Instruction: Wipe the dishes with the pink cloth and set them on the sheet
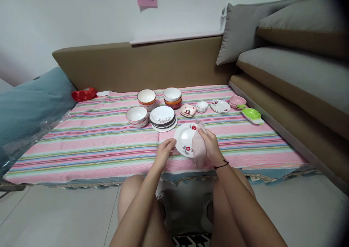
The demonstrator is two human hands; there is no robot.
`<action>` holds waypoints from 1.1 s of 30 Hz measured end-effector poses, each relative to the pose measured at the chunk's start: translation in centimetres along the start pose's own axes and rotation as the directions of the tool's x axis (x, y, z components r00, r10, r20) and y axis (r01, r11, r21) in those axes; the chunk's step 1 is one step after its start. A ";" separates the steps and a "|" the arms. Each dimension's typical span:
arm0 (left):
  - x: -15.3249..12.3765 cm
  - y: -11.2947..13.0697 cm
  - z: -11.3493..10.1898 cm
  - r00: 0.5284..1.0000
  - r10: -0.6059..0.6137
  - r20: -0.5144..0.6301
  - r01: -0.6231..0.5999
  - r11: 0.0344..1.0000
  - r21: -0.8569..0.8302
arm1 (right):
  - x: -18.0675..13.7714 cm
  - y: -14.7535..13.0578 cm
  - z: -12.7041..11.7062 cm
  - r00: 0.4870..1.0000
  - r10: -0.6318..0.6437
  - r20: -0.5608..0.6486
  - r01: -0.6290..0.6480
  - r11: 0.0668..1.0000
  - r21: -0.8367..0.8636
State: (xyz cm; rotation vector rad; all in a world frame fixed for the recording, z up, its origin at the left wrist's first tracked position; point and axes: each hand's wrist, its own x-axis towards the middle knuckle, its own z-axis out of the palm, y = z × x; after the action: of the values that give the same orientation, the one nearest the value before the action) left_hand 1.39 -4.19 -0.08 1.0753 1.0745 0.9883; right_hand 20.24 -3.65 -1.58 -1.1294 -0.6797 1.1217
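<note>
A white plate [184, 139] with red flowers and grey leaves is held up, tilted, in front of me. My left hand [165, 150] grips its left rim between thumb and fingers. On the plate's right side a pale pink cloth [199, 147] covers the rim, and my right hand [209, 142] is closed on that cloth, pressing it against the plate. Just beyond the plate stands a stack of plates [163, 115] with a floral top plate. A square dish [188, 110] with a red pattern and small white bowls [202, 106] are also close by.
Stacked bowls [146, 97], more bowls [172, 94] and a red-rimmed bowl [136, 115] stand on the striped cloth [89, 141]. To the right are flowered plates [220, 106], pink bowls [237, 100] and a green leaf-shaped dish [252, 115]. Cushions [297, 68] pile up at right; a red bag [84, 94] lies left.
</note>
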 end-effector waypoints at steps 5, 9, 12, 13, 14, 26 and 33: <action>-0.8 0.2 0.1 0.995 -0.053 0.090 0.064 0.991 -0.117 | -0.1 0.4 0.4 0.999 0.015 0.044 -0.015 1.000 0.001; -1.0 0.0 0.1 0.990 -0.088 0.113 0.109 0.975 -0.194 | 0.0 0.8 0.6 0.999 0.023 0.027 -0.023 1.000 0.013; -1.0 -0.2 -0.1 0.987 -0.102 0.122 0.129 0.963 -0.238 | -0.1 0.9 0.6 1.000 0.024 0.014 -0.024 1.000 0.007; -1.0 -0.2 -0.2 0.988 -0.104 0.119 0.131 0.959 -0.251 | -0.2 0.9 0.6 1.000 0.024 0.018 -0.024 1.000 0.000; -1.0 -0.2 -0.2 0.988 -0.106 0.112 0.132 0.955 -0.264 | -0.3 0.9 0.7 0.999 0.023 0.026 -0.023 1.000 -0.008; -1.1 -0.4 -0.3 0.978 -0.147 0.149 0.183 0.945 -0.271 | -0.2 1.1 0.7 1.000 -0.019 -0.018 0.017 0.998 -0.067; -0.8 -0.1 -0.6 0.986 -0.122 0.109 0.147 0.956 -0.253 | -0.1 1.0 0.5 0.996 -0.008 0.084 0.009 1.000 -0.011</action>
State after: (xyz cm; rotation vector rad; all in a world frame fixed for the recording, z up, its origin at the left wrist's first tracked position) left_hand 0.63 -4.88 -0.12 0.8141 0.9013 0.9319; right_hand 19.41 -3.56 -2.33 -1.0928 -0.7557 1.1644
